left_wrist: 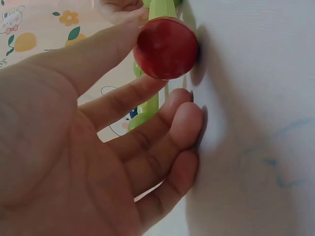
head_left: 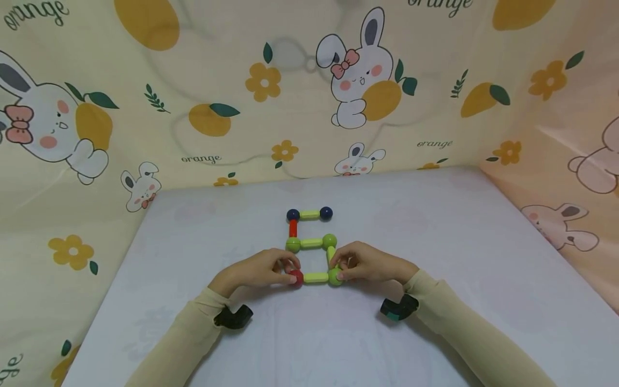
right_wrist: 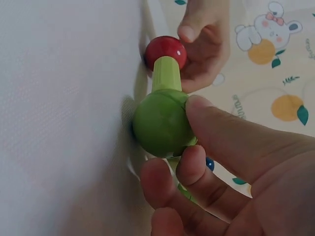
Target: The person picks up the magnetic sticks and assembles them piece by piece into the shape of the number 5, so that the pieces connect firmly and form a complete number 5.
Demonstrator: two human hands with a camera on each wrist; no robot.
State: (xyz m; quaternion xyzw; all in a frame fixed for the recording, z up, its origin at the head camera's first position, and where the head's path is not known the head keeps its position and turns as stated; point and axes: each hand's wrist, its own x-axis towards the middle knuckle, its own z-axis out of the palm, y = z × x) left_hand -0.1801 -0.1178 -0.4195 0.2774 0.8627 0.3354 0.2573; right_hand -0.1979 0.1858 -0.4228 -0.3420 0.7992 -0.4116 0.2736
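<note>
Balls and short rods lie joined in a figure on the white table. At its near left corner, my left hand [head_left: 261, 267] pinches a red ball [left_wrist: 167, 49] between thumb and index finger. My right hand [head_left: 371, 263] holds the near right green ball [right_wrist: 162, 123] by thumb and fingertips. A yellow-green rod [head_left: 316, 277] links these two balls. Another yellow-green rod [head_left: 331, 252] runs up from the held green ball, partly behind my right fingers, to a green ball [head_left: 330, 241]. My left fingers hide whether a rod joins the red ball to the left green ball [head_left: 293, 245].
Farther back, a red rod [head_left: 293, 229] leads to a navy ball [head_left: 293, 214]; a yellow-green rod [head_left: 309, 214] joins it to a second navy ball [head_left: 326, 213]. Behind the white table [head_left: 203, 226] hangs a cloth [head_left: 300, 118] printed with rabbits and oranges.
</note>
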